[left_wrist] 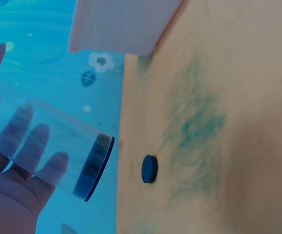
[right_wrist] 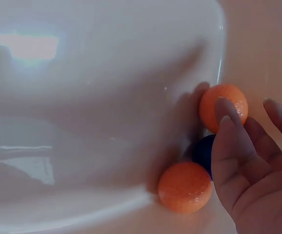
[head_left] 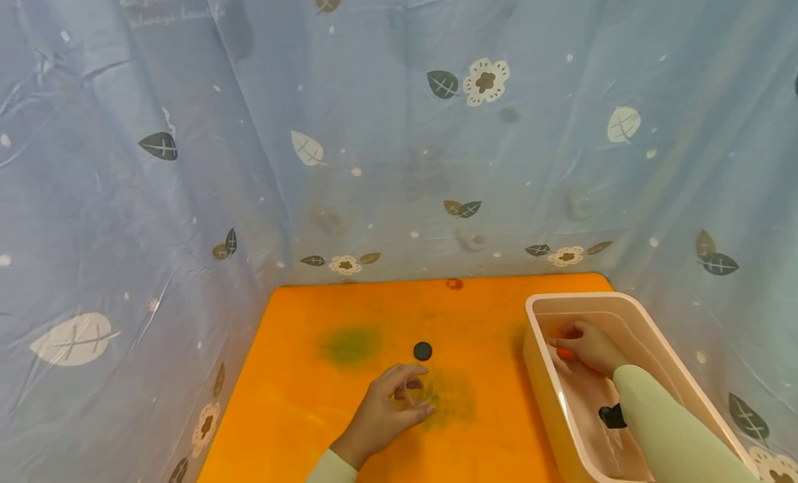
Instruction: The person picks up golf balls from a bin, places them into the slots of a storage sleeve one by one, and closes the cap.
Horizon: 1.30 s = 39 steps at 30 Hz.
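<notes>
My left hand (head_left: 389,410) grips a clear plastic cylinder (left_wrist: 77,129) above the table, fingers wrapped along one side and thumb opposite. One end of the cylinder carries a dark band. A small black disc (head_left: 422,350) lies flat on the table just beyond this hand. Inside the pale pink basin (head_left: 536,330), my right hand (head_left: 589,348) reaches down with loosely bent, parted fingers. Its thumb overlaps an orange ball (right_wrist: 210,105) in the right wrist view. A dark blue ball (right_wrist: 203,155), partly hidden by the thumb, and a second orange ball (right_wrist: 184,187) lie close by.
The basin stands along the right side of the orange table (head_left: 299,400), its tall rim around my right forearm. A pale blue patterned curtain (head_left: 399,157) hangs behind and on both sides. A black piece (head_left: 613,416) sits at my right wrist.
</notes>
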Available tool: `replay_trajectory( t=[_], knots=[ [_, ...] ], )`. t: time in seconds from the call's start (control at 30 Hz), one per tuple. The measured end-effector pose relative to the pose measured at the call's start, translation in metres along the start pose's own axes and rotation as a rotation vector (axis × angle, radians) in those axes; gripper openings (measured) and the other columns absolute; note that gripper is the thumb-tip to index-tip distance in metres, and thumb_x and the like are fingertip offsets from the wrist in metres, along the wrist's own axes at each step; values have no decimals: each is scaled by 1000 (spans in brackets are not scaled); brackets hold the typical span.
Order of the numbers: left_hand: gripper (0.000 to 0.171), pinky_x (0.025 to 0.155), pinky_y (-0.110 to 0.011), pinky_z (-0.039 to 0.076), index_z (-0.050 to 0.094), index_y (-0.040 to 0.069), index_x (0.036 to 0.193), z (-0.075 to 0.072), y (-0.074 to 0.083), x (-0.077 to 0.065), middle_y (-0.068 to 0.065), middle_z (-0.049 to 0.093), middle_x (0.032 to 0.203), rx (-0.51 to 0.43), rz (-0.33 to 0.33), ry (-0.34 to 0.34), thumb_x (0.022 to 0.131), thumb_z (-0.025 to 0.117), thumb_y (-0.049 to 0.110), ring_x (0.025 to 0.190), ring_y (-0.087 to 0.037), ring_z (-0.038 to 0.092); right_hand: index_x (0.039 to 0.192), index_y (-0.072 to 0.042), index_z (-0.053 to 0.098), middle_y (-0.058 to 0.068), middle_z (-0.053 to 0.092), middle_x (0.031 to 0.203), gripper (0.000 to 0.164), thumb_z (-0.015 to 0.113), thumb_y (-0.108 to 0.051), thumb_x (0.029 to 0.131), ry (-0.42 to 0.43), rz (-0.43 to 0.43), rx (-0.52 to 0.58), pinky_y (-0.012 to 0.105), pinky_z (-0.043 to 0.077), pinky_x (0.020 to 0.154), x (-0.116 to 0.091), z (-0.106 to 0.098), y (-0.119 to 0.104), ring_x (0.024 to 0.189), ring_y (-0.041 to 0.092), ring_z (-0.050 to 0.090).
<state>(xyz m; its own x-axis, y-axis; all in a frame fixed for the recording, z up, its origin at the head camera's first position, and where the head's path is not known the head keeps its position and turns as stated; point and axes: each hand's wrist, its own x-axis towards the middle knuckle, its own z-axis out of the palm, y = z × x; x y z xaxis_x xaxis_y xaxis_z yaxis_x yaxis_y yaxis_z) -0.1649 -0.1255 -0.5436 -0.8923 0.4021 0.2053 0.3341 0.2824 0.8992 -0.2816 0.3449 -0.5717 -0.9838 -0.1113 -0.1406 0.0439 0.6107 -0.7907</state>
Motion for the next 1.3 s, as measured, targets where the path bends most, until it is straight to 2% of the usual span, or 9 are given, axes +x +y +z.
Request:
replay_trajectory(
  t=[0.17,0.27,0.43,0.6,0.7,0.8,0.93,1.1,1.3],
  knots=[
    [54,96,-42,54,64,32,148,-1,-2,0,-1,66,137,-9,1,-2,99,86,34,118,-21,65,116,13,59,14,67,90,33,78,-9,101,-44,-25,84,34,55,65,2,0,8,75,31,65],
    [56,96,-41,54,64,33,148,-1,-2,0,2,66,134,-6,9,-3,98,87,27,117,-21,65,115,17,60,13,66,91,29,76,1,97,-102,-92,111,32,56,66,5,2,18,75,27,64],
    [57,95,-40,54,63,34,148,-1,-4,0,9,65,130,-1,19,-7,97,88,25,116,-21,65,107,11,68,13,68,94,24,78,8,85,-119,-194,37,26,53,73,9,10,28,82,23,61],
    [57,92,-39,54,64,35,147,1,-6,-1,9,66,126,5,13,-9,97,88,27,112,-18,64,104,6,70,13,67,94,23,77,12,83,-96,-180,-14,27,50,74,8,14,23,84,25,59],
    [58,92,-39,55,64,34,147,1,-7,-2,9,66,126,5,10,-4,96,89,21,111,-17,64,103,5,70,12,66,93,22,78,12,84,-94,-184,-31,27,49,74,9,15,21,84,25,58],
    [57,93,-39,55,64,33,147,0,-8,-2,8,66,128,5,8,1,97,88,24,113,-17,64,104,6,70,11,65,92,20,79,10,87,-100,-190,-43,27,49,74,11,15,20,84,24,58],
    [55,95,-40,55,64,34,148,0,-7,-2,9,66,130,3,0,-6,98,87,31,114,-16,64,108,12,66,11,63,91,20,77,10,91,-133,-162,17,27,49,70,14,14,16,80,25,57],
    [56,97,-41,55,64,34,148,1,-3,-2,9,65,134,-2,-9,-22,97,87,32,117,-16,65,114,15,62,12,61,91,25,73,12,92,-151,-105,110,29,50,64,12,9,7,76,26,57],
    [54,93,-41,56,64,36,147,1,-2,-1,10,66,127,6,-22,-23,98,87,35,117,-26,66,122,16,60,18,63,102,27,69,12,96,-143,-66,124,36,58,68,5,4,-8,85,30,62]
  ],
)
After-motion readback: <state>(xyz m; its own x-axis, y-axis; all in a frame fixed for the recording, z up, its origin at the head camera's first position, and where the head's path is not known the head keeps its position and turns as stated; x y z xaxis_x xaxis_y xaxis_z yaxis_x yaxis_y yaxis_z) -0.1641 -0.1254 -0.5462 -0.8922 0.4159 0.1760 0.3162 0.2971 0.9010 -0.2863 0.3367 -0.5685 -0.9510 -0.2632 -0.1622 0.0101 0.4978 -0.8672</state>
